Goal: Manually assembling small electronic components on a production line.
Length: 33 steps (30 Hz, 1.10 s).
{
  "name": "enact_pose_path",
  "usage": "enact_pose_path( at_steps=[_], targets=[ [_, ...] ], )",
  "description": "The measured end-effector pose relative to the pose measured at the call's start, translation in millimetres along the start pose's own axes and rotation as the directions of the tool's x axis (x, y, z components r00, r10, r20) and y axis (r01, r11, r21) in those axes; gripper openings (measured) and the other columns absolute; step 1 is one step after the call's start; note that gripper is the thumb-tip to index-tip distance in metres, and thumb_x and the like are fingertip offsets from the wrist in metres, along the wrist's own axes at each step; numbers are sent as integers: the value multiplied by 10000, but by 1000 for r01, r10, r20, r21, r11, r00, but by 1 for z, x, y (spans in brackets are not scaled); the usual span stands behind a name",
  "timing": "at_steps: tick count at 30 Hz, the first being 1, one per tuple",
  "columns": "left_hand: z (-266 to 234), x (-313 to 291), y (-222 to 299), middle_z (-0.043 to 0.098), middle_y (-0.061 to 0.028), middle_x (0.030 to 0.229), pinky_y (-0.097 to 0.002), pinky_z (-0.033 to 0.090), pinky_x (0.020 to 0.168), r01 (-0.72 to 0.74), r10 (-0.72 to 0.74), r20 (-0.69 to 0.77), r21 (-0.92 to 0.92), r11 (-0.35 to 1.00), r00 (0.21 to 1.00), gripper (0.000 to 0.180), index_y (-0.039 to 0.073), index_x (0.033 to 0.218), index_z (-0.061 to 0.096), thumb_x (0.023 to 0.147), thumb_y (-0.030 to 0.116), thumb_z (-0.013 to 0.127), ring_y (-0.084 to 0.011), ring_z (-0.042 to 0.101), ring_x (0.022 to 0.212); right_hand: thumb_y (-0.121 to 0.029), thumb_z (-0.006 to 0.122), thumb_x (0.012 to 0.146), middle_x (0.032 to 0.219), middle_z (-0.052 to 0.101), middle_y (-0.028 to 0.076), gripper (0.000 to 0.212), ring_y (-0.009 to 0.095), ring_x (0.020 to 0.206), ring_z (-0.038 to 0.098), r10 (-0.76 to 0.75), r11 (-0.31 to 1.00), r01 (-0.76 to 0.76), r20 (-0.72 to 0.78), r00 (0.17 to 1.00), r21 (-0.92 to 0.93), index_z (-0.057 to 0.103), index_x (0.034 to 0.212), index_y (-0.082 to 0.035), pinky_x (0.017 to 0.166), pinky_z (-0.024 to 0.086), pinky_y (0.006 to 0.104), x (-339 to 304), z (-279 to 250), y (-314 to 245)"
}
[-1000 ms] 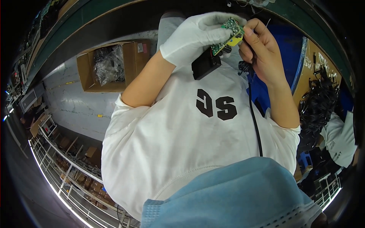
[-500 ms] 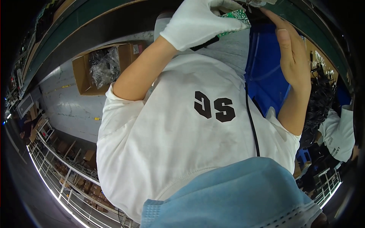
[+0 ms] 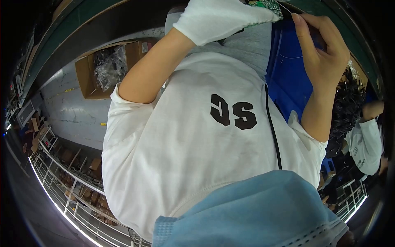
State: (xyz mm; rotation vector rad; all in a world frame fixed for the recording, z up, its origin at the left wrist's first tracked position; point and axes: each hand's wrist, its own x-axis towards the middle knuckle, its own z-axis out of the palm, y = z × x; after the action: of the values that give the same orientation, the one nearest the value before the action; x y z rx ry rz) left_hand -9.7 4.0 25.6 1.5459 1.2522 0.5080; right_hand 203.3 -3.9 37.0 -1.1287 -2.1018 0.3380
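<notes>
A green circuit board (image 3: 269, 5) is held near the table's (image 3: 362, 41) edge, in the grip of the gloved left hand (image 3: 224, 19). A thin wire (image 3: 284, 7) seems pinched by the bare right hand (image 3: 325, 51), beside a blue bin (image 3: 288, 78).

Left arm (image 3: 158, 66) and right arm (image 3: 321, 109) are both bent at the elbow and held out front, hands close but kinda apart. The gloved left hand (image 3: 222, 20) is turned inward, thumb stretched straight in a grip, fingers mostly cut off by the top edge. The right hand (image 3: 325, 53), ungloved, is held pretty upright, thumb and index tips brought together in a pinch.
</notes>
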Motion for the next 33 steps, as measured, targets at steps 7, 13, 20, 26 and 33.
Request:
enact_pose_path(
  at_steps=[7,13,20,26,33],
  targets=[
    [4,-2,-15,699,-100,890,-201,459,630,-131,164,123,-241,962,979,399,-87,1060,664,752,151,753,-99,536,692,-150,761,837,691,615,-29,138,39,526,370,66,998,-66,-14,998,8,737,892,-26,486,253,181,-1,5,2],
    [14,-1,-30,699,-96,888,-200,458,627,113,-40,130,-616,780,991,384,-83,1055,667,756,146,748,-97,533,689,-161,761,841,673,610,-37,143,32,521,366,59,998,-58,-22,998,16,742,897,-31,481,252,182,4,9,-1],
    [9,-6,-6,700,-95,896,-200,460,631,170,-152,82,-594,786,985,384,-78,1060,666,757,142,748,-96,536,693,-154,762,839,672,614,-37,138,31,525,373,122,992,-123,30,992,11,746,907,-36,483,258,177,4,11,2],
    [5,-6,-5,702,-101,910,-200,469,647,159,-147,65,-496,853,987,401,-79,1085,659,758,135,750,-99,552,710,-142,763,835,676,619,-31,132,38,534,392,36,999,-37,26,999,29,748,914,-37,491,275,169,2,12,12],
    [9,-2,-27,703,-109,919,-200,476,663,102,-43,125,-518,849,991,427,-89,1109,649,760,136,751,-102,566,730,-137,757,838,716,640,-14,129,50,568,438,78,997,-78,48,996,19,749,919,-36,506,306,170,1,4,8]
  ],
)
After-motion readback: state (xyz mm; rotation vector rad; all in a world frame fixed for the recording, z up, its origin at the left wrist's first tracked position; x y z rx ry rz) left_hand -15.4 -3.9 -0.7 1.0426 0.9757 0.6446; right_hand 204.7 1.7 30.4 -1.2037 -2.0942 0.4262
